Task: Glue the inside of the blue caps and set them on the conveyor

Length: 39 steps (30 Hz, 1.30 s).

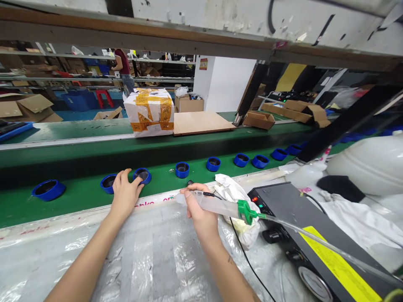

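- The clear plastic sheet [63, 260] lies on the bench, closest to the person. Both arms reach out over it.
- The two hands are well apart. They do not touch each other.
- The right hand [198, 205] is closed around a clear plastic syringe [217, 204]. The thin end points left, toward the row of cups, and is not in a cup.
- A green fitting [246, 211] sits at the back of the syringe. A long clear tube [327, 245] runs from it to the right, and a thin black wire [244, 247] hangs down near the hand.
- A crumpled white cloth [228, 188] lies just beside the syringe.
- To the right sits a gray dispenser box [292, 209] with a yellow label [336, 264]. A big white plastic jug [368, 167] is behind it.
- The left hand [126, 195] is not gripping hard. Its fingertips [137, 187] touch the edge of a blue round cup [142, 176] on the green conveyor belt [78, 201].
- More blue cups stand in a line along the belt. One [108, 183] is just beside the left hand.
- Far off, past the belt, are a box wrapped in yellow tape [148, 112], a flat wooden board [201, 122], and a person in a red shirt [121, 63].
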Tool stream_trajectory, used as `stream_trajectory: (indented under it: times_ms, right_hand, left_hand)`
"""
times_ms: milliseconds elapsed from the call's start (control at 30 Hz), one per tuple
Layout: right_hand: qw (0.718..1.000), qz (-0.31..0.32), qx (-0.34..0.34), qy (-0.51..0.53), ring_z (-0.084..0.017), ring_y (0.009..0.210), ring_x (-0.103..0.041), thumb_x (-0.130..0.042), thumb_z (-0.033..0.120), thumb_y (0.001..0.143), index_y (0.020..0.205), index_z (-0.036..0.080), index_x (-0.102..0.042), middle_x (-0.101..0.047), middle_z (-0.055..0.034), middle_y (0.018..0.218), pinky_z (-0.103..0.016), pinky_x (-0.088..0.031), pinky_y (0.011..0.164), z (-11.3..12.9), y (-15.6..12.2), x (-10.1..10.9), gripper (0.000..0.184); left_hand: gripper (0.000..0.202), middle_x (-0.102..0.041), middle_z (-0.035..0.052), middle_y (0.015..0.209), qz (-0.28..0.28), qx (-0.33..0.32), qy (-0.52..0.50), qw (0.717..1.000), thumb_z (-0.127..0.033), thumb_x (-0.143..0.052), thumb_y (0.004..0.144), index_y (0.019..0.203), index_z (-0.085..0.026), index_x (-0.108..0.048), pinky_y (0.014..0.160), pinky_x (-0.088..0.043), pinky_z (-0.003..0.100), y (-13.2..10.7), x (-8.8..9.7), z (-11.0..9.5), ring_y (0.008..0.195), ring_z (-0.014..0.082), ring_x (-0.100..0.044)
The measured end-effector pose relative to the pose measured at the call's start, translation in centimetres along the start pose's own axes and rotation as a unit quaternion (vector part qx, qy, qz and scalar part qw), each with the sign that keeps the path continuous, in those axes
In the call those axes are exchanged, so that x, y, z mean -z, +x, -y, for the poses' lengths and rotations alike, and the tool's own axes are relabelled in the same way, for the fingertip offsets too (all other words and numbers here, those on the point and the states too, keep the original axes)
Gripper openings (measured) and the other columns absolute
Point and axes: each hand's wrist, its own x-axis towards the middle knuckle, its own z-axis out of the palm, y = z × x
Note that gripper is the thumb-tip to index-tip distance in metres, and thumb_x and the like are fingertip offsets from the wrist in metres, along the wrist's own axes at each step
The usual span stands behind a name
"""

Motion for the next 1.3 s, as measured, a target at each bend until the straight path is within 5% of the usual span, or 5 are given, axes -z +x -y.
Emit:
stream_trajectory:
  times_ms: [200,367,500,733,1300]
  right_hand:
    - [1.000,-0.003,-0.004,-0.003,-0.008,0.041,-0.047,-0.071,0.040,0.081,0.088,0.021,-0.062,-0.078,-0.0038,0.084,-0.023,-0.039,0.040,0.1,-0.1,0.0,0.023]
    - [1.000,0.003,0.022,-0.003,-0.008,0.042,-0.047,-0.069,0.039,0.084,0.089,0.021,-0.062,-0.073,-0.0008,0.077,-0.023,-0.040,0.041,0.0,-0.3,0.1,0.020]
    - [0.998,0.034,0.047,-0.014,-0.010,0.045,-0.052,-0.067,0.036,0.086,0.092,0.022,-0.061,-0.076,-0.0028,0.085,-0.024,-0.043,0.042,-0.5,-0.3,0.2,0.016]
    - [0.984,0.073,0.132,-0.090,-0.021,0.082,-0.075,-0.068,0.027,0.085,0.088,0.023,-0.064,-0.078,-0.0035,0.086,-0.032,-0.059,0.074,-1.2,-0.5,-0.1,0.007]
    - [0.966,0.135,0.165,-0.150,-0.022,0.087,-0.076,-0.067,0.023,0.087,0.090,0.022,-0.068,-0.079,-0.0041,0.089,-0.028,-0.058,0.068,-1.3,-1.0,0.0,0.003]
  left_hand:
    - [0.018,-0.040,0.0154,0.139,-0.009,-0.083,-0.184,0.979,-0.024,-0.058,0.095,0.078,-0.017,-0.060,0.106,-0.050,0.050,-1.2,1.0,-0.8,0.127,0.0336,-0.053]
    - [0.015,-0.055,0.0095,0.125,0.058,-0.093,-0.293,0.950,-0.021,-0.064,0.087,0.101,-0.022,-0.061,0.098,-0.053,0.037,-2.1,1.8,-3.3,0.113,0.0246,-0.062]
    - [0.044,-0.066,0.0064,0.122,0.077,-0.053,-0.314,0.945,-0.021,-0.070,0.083,0.124,-0.024,-0.055,0.098,-0.053,0.038,-2.1,1.6,-3.7,0.112,0.0257,-0.064]
    - [0.040,-0.062,0.0079,0.125,0.084,-0.088,-0.358,0.926,-0.021,-0.066,0.087,0.124,-0.024,-0.054,0.102,-0.050,0.042,-2.6,1.7,-4.3,0.119,0.0271,-0.059]
    - [0.043,-0.057,0.0074,0.126,0.090,-0.083,-0.401,0.908,-0.016,-0.064,0.085,0.125,-0.025,-0.051,0.103,-0.051,0.039,-2.8,1.9,-4.6,0.119,0.0251,-0.060]
